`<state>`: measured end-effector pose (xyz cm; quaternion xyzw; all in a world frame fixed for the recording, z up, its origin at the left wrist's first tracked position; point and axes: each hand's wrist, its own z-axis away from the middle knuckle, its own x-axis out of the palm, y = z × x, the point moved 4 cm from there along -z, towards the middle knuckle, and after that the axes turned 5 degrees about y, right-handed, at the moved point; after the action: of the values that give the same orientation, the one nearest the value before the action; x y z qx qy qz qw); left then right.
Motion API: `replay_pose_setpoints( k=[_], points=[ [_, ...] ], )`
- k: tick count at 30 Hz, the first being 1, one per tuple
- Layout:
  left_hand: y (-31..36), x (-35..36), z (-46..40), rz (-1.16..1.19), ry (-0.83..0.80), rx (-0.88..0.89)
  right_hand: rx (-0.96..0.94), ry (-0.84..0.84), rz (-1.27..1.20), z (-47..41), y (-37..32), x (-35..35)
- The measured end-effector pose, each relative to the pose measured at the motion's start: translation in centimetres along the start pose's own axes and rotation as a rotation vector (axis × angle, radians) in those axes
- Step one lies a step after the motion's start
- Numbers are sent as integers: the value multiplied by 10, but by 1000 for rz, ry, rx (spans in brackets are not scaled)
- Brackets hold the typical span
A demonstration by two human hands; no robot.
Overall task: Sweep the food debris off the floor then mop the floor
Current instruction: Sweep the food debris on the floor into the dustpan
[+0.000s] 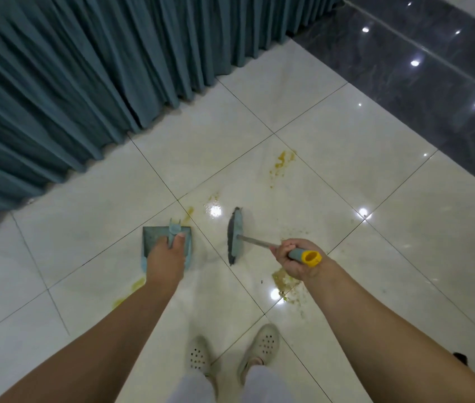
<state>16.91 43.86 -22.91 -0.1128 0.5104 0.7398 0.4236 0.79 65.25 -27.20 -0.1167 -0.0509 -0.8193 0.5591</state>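
Observation:
My left hand [165, 258] grips the handle of a teal dustpan [152, 237] held above the white tiled floor [346, 175]. My right hand [294, 258] holds the broom's grey and yellow handle end [307, 256]. The teal broom head [235, 235] with dark bristles sits just right of the dustpan. A pile of brownish food debris [284, 282] lies on the floor under my right hand. Yellow smears show farther off [281, 162], near the dustpan [188, 213] and by my left forearm [131, 290].
A teal curtain [70, 82] hangs along the left and back, reaching the floor. Dark glossy tiles [434, 82] border the white floor at the right. My feet in light perforated shoes [262, 349] stand below the broom.

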Motion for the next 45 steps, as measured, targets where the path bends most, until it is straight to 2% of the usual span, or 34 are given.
replay_pose_setpoints(
  k=[10,17,22,28,34,40,45],
  points=[
    [43,93,34,-76,-84,59,-16,-13,-346,2,-117,-59],
    [75,136,71,-65,-112,141,-66,46,-522,36,-159,-129],
    [76,146,90,-45,-152,176,-179,59,-632,57,-163,-172],
    [69,126,103,-46,-161,208,-223,57,-520,82,-134,-189],
    [50,94,110,-33,-157,195,-48,9,-419,70,-69,-189],
    [17,59,114,-64,-117,173,-21,-12,-293,63,11,-171],
    [-11,27,121,-65,-102,157,7,14,-218,55,53,-183]
  ],
)
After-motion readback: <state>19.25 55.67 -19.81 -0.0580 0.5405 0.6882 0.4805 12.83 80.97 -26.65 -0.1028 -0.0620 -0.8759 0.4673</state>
